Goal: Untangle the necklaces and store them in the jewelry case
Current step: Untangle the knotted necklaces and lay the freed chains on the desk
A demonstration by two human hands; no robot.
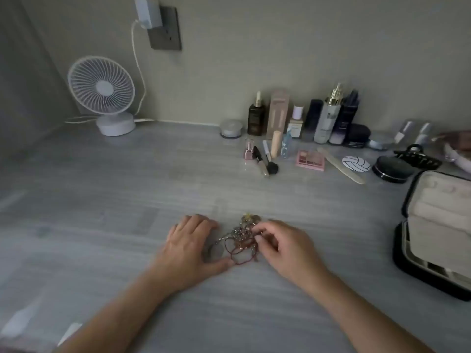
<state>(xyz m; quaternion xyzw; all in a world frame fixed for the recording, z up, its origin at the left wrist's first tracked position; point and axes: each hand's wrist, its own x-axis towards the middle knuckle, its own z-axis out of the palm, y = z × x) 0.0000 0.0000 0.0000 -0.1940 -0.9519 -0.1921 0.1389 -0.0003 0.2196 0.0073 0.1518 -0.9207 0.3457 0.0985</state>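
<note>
A tangled heap of necklaces [242, 239], with red cords, metal chains and a gold charm at its far end, lies on the grey table between my hands. My left hand [190, 247] rests flat on the table just left of the heap, fingers spread, thumb beside a round disc pendant [215, 252]. My right hand [285, 247] pinches strands at the heap's right side with curled fingers. The jewelry case [407, 253], black outside with cream lining, lies open at the right edge of the table.
Cosmetics bottles [328, 121], a pink palette [310, 160], a nail file, a black compact [391, 169] and a hair claw stand along the back right. A white desk fan [102, 94] stands at the back left, below a wall socket with a charger.
</note>
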